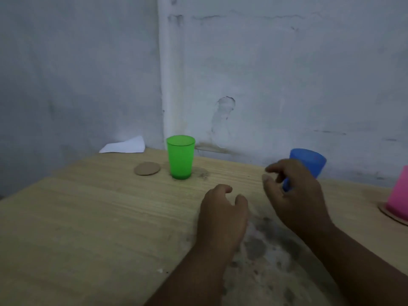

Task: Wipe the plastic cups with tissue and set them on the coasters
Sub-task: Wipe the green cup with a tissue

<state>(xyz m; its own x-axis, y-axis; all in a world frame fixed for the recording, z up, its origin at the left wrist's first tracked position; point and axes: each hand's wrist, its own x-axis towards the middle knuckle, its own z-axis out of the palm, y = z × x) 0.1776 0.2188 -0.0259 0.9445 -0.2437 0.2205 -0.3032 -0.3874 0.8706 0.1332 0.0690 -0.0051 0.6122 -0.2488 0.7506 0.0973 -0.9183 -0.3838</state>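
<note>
A green cup [181, 160] stands upright on the wooden table [88, 217], just right of a bare round coaster [146, 168]. A blue cup [309, 161] leans to the right behind my right hand [295, 195]. The hand wraps its lower part with thumb and forefinger loosely spread, and the cup's base is hidden. My left hand [223, 215] rests on the table with curled fingers and holds nothing. A white tissue [123, 145] lies at the far edge of the table. A pink cup [399, 195] sits on another coaster [388, 214] at the right edge.
Pale walls meet in a corner right behind the table. The near right part of the tabletop is stained dark under my forearms.
</note>
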